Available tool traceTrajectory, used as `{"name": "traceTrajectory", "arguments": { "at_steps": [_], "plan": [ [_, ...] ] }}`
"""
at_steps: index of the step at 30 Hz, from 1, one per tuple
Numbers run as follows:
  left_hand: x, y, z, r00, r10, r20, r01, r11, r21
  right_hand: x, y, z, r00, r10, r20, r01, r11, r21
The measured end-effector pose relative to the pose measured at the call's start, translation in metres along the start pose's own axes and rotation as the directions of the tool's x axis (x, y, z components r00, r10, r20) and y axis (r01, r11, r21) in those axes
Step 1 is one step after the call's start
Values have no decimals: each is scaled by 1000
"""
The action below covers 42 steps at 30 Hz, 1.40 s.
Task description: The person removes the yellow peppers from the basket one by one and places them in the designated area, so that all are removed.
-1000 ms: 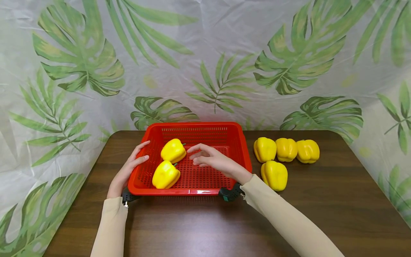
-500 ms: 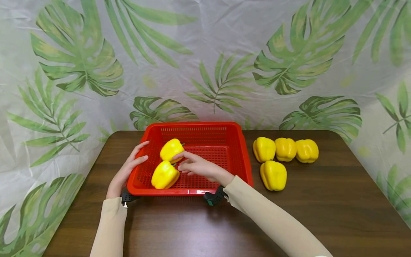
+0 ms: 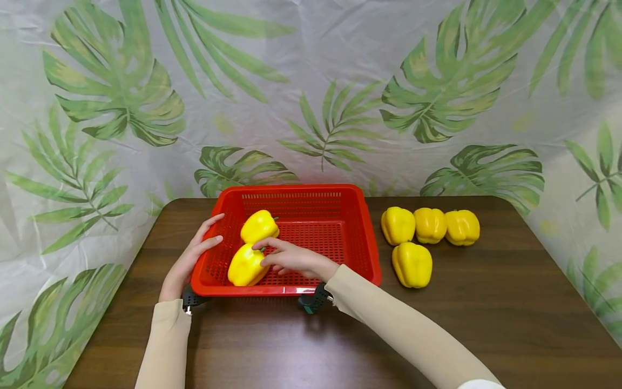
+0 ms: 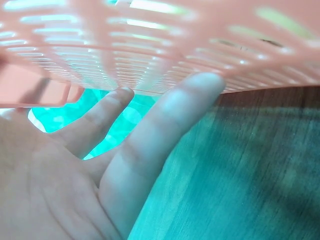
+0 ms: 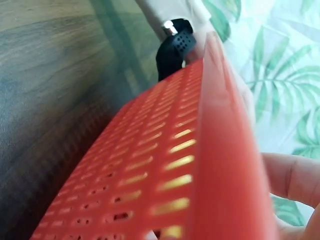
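A red plastic basket (image 3: 330, 237) with slotted walls stands on the table. Two yellow bell peppers lie in its left half: the far pepper (image 3: 257, 227) and the near pepper (image 3: 245, 266). My left hand (image 3: 190, 258) rests on the basket's left rim; the left wrist view shows straight fingers (image 4: 160, 120) against the slotted outer wall. Inside the basket, my right hand (image 3: 298, 259) is at the near pepper's right side with loosely bent fingers, and its fingertips overlap that pepper. Contact cannot be made out. In the right wrist view, the basket wall (image 5: 150, 150) hides most of the hand's work.
Several more yellow bell peppers sit on the table right of the basket: three in a back row (image 3: 430, 226) and a nearer one (image 3: 412, 265). The dark wooden table (image 3: 379, 346) extends in front. A leaf-patterned cloth (image 3: 340, 70) hangs behind.
My right hand has moved left and slightly nearer across the basket, from its middle to the near pepper. The left hand stays on the rim. The peppers have not visibly moved.
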<state>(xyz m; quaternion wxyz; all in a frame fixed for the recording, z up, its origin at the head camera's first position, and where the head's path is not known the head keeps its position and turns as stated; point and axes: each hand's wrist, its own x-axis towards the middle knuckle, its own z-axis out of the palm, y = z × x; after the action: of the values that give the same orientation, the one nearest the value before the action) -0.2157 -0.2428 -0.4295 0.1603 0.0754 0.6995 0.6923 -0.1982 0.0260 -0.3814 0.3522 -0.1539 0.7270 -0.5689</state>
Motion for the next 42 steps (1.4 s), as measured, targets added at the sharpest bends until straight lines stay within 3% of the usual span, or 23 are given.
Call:
{"name": "traceTrajectory", "arguments": {
  "at_steps": [14,26,32,42],
  "plan": [
    [0,0,0,1000,10,10,-10,1000,19,16,3,8,998,60,21,-58,997,-59],
    [1,-1,-1,1000,17,15,-17,999,29,21,3,12,998,43,47,-40,997,-64],
    [1,-1,-1,1000,11,8,-11,999,37,22,3,13,1000,1,-3,-1,998,-59],
    [1,-2,-1,1000,9,2,-9,999,42,19,1,12,999,5,-35,-7,998,-63]
  ]
}}
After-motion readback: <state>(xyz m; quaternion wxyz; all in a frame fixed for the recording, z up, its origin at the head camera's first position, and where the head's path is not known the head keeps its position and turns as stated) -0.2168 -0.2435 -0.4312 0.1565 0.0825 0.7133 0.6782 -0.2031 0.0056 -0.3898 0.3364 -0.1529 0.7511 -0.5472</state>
